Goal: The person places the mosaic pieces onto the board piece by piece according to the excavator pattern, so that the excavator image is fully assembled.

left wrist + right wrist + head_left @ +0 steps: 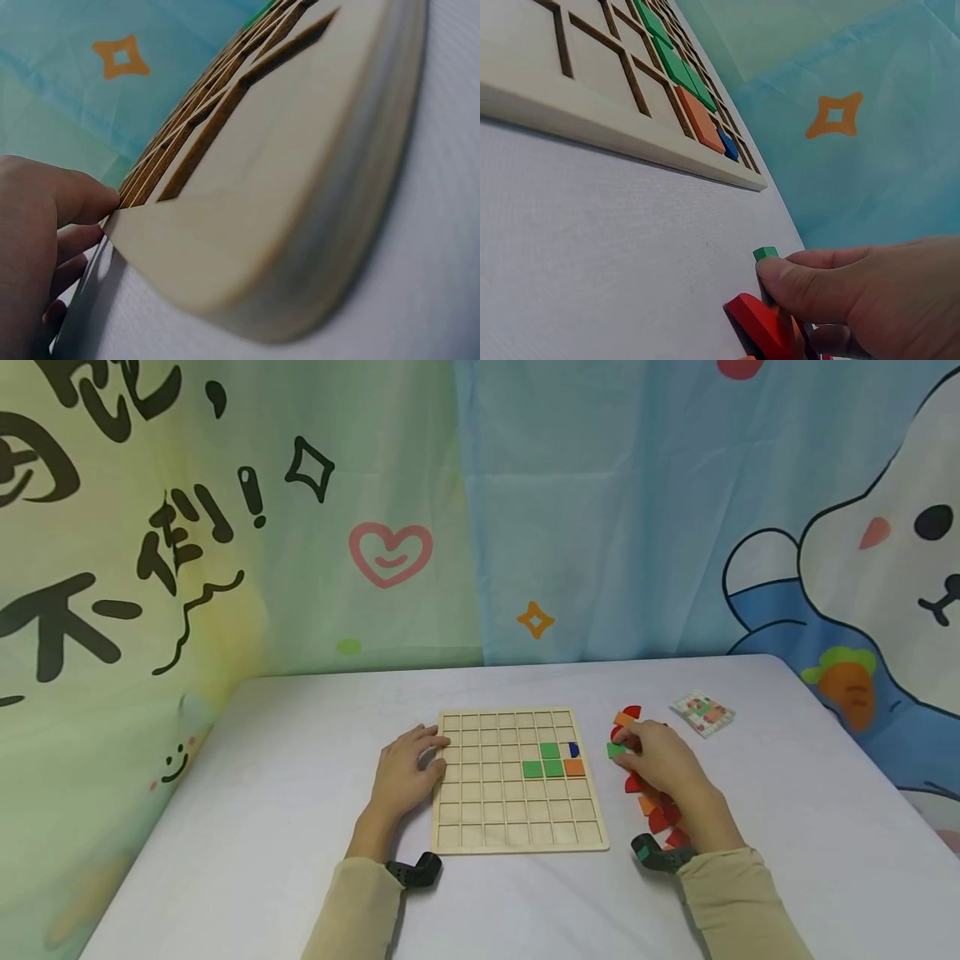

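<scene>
I have the right hand (663,760) pinching a green piece (613,750) between thumb and fingertips, low over the counter (525,902); the right wrist view shows the thumb across it, with a red piece (761,322) just below the fingers. More red pieces (659,820) and orange pieces (647,805) lie in a loose line, some just past the fingertips, others back beside the palm and wrist.

To the right hand's left I see the pale gridded board (471,812), flat on the counter. The left hand (405,772) sits at its other side, fingers a little apart and loosely bent, their tips touching the rim. How firmly they press, I can't tell.

On the part of the grid nearer the right hand I count three green squares (553,768), an orange square (574,767) and a small blue piece (573,749). The blue one sits just beyond the orange, covering only part of its cell.

Past the right hand, off to its right, I make out a printed card (703,713) lying near its knuckles, print too small to read.
</scene>
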{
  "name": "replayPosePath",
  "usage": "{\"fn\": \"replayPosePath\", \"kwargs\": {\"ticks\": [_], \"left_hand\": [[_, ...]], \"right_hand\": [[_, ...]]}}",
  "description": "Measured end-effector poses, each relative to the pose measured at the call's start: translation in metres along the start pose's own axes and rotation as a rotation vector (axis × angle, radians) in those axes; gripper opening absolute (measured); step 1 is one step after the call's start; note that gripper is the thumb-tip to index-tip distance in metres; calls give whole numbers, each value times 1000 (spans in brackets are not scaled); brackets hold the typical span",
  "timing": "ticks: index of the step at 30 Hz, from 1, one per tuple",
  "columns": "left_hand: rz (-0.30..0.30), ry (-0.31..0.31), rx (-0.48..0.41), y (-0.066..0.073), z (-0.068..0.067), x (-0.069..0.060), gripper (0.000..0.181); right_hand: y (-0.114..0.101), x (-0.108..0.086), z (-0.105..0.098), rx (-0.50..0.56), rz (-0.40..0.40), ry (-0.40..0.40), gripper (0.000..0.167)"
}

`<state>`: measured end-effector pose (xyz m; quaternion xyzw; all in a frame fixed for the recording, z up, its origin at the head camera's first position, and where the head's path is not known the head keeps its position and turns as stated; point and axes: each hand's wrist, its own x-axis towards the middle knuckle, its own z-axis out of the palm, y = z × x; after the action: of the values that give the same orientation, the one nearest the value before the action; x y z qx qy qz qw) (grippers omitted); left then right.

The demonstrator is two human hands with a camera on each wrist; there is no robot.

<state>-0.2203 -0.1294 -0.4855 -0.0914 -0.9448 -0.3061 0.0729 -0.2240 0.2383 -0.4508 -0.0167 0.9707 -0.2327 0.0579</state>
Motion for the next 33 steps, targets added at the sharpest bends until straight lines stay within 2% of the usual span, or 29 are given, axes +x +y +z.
{"fn": "replayPosePath", "kwargs": {"ticks": [15, 21, 33], "left_hand": [[7, 22, -4, -4, -1, 1, 34], [7, 32, -5, 1, 0, 4, 33], [-10, 6, 26, 1, -1, 4, 34]], "right_hand": [[-5, 2, -2, 4, -34, 0, 24], [-2, 3, -3, -5, -29, -5, 28], [-3, 1, 0, -7, 5, -29, 30]]}}
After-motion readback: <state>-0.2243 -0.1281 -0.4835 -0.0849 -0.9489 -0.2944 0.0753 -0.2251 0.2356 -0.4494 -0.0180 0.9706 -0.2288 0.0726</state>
